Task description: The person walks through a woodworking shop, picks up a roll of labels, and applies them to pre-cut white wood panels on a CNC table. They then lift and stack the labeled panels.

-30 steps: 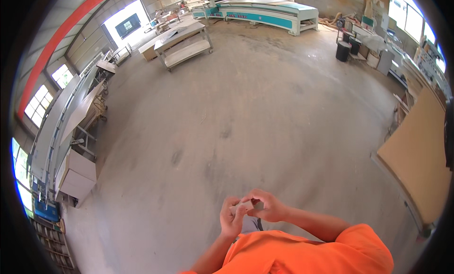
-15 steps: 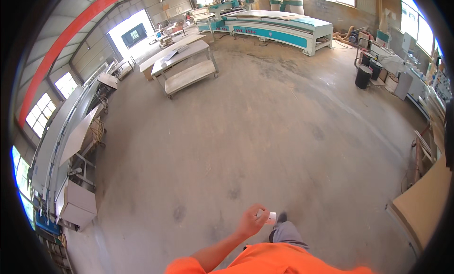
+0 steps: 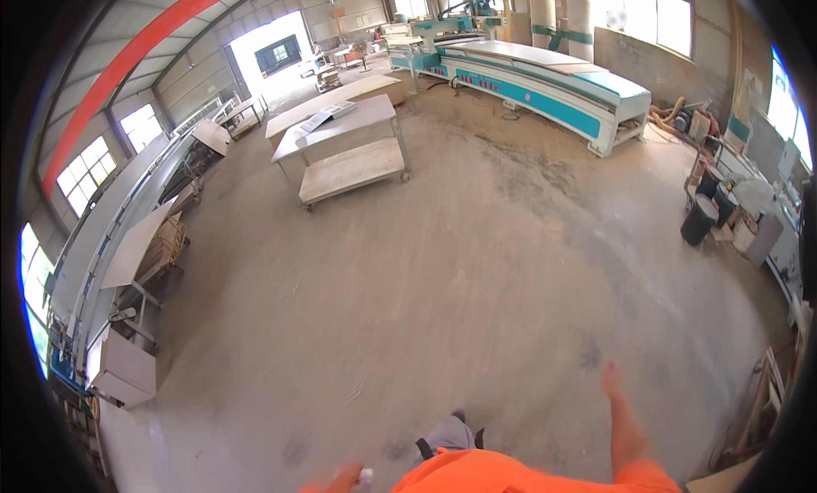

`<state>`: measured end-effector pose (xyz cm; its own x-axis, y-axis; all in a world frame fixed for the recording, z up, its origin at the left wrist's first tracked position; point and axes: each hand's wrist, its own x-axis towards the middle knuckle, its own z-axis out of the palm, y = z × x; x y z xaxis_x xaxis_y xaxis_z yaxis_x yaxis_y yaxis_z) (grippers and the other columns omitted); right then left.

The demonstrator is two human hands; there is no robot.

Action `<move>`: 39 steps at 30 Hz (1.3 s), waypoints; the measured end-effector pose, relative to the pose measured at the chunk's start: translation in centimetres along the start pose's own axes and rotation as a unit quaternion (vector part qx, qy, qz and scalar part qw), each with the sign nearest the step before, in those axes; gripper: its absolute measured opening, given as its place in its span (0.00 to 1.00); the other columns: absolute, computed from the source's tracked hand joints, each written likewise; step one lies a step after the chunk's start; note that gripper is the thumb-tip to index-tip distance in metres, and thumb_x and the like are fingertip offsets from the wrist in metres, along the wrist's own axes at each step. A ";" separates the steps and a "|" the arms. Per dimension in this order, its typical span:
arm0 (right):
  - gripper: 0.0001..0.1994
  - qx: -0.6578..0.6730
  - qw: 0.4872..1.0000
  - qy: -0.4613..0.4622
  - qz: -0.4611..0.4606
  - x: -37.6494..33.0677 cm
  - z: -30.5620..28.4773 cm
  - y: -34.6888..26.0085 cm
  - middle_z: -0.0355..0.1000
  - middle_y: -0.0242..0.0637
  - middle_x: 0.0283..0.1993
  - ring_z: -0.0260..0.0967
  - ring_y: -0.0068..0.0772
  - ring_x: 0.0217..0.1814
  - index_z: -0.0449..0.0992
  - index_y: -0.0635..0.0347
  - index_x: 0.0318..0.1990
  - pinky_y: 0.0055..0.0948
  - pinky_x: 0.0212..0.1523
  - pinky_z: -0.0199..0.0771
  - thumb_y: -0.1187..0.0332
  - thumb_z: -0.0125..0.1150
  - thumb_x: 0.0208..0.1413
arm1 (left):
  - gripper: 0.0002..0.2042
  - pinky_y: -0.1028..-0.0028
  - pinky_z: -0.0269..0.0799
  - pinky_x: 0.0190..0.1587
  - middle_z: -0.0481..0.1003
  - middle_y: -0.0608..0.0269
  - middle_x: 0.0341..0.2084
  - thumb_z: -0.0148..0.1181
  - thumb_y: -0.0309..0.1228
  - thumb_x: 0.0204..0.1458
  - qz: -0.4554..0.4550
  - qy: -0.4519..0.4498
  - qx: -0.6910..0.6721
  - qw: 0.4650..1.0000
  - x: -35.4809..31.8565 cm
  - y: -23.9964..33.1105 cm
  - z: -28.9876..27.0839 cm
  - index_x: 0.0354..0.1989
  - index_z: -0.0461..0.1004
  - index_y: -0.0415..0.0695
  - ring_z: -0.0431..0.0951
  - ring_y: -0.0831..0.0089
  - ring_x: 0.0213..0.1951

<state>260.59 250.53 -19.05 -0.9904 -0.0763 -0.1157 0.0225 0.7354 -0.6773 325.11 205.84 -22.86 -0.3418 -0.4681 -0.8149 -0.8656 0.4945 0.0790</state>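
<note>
My left hand (image 3: pixel 347 477) hangs low beside my body at the bottom edge, partly cut off by it. A small white object (image 3: pixel 366 476) sticks out of its closed fingers; its kind is too small and blurred to make out. My right hand (image 3: pixel 610 377) is stretched out to the right over the bare concrete floor (image 3: pixel 442 306). It touches nothing that I can see, and motion smears its fingers. Below me show my orange top (image 3: pixel 494 474) and a grey trouser leg (image 3: pixel 451 433).
Ahead stands a wheeled table (image 3: pixel 353 165) with papers (image 3: pixel 325 117) on top. A long white and teal machine (image 3: pixel 528 93) lies beyond it. A conveyor line (image 3: pixel 128 212) and a pale box (image 3: pixel 123 370) run along the left. Black bins (image 3: pixel 699 221) stand at right.
My left hand has swung down and left with the white object. My right arm has come into view. The table and machine appear nearer, and the view has shifted.
</note>
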 end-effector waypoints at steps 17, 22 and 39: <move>0.18 -0.257 0.824 -0.498 0.084 23.6 16.0 -6.4 0.75 0.40 0.48 0.70 0.40 0.54 0.80 0.53 0.41 0.40 0.55 0.68 0.52 0.57 0.49 | 0.16 0.58 0.72 0.45 0.76 0.50 0.42 0.48 0.41 0.50 0.198 0.144 -0.201 0.949 32.4 51.8 -50.1 0.40 0.76 0.46 0.76 0.51 0.43; 0.14 -0.290 0.818 -0.492 0.061 41.4 21.6 -13.6 0.76 0.41 0.45 0.71 0.40 0.53 0.81 0.53 0.37 0.40 0.53 0.70 0.59 0.56 0.47 | 0.15 0.57 0.73 0.40 0.77 0.48 0.37 0.47 0.40 0.50 0.237 0.243 -0.116 0.933 39.9 59.0 -60.4 0.36 0.78 0.46 0.78 0.51 0.39; 0.19 0.108 0.945 -0.286 -0.115 98.2 41.3 -64.3 0.77 0.40 0.41 0.74 0.35 0.42 0.74 0.60 0.51 0.34 0.42 0.72 0.60 0.58 0.54 | 0.10 0.59 0.73 0.35 0.78 0.54 0.31 0.53 0.36 0.46 0.041 0.015 0.073 0.996 70.3 55.4 -74.8 0.31 0.79 0.46 0.79 0.57 0.37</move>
<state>167.49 167.97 -16.84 -0.7379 -0.6141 -0.2800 -0.0953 0.5054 -0.8576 225.76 145.50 -32.81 -0.4212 -0.4426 -0.7916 -0.7724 0.6325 0.0574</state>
